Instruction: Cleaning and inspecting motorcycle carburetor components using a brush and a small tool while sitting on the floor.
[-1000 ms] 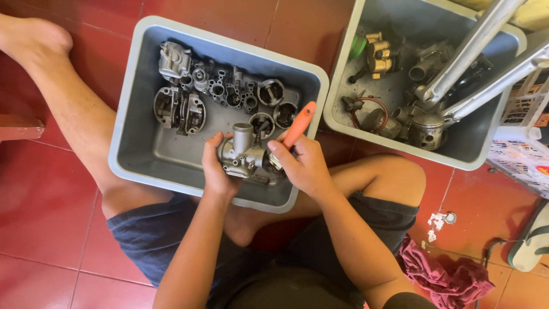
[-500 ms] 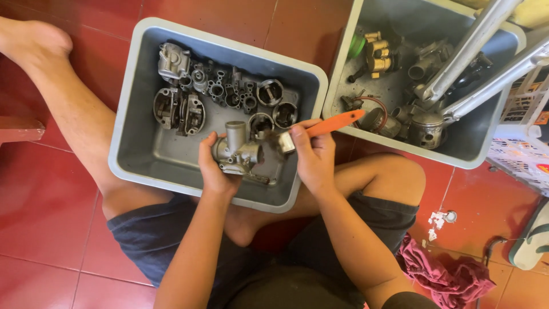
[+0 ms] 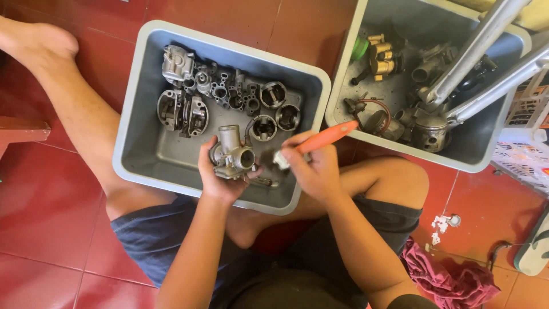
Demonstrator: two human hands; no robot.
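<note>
My left hand (image 3: 216, 177) grips a grey metal carburettor (image 3: 233, 153) over the near edge of a grey plastic tub (image 3: 132, 123). My right hand (image 3: 311, 171) holds a brush with an orange handle (image 3: 327, 137); its dark bristled end sits right beside the carburettor, and the handle points up to the right. Both hands hover above the tub. Inside the tub lie several metal engine parts (image 3: 229, 97), among them round pistons and small housings.
A second grey tub (image 3: 343, 86) at the upper right holds brass fittings, a piston and two long silver tubes (image 3: 474, 46). I sit on a red tiled floor with legs around the first tub. A crumpled red rag (image 3: 452, 280) lies at the lower right.
My right hand swung the brush handle from upright to pointing right, and the brush end came against the carburettor. My left hand turned the carburettor slightly.
</note>
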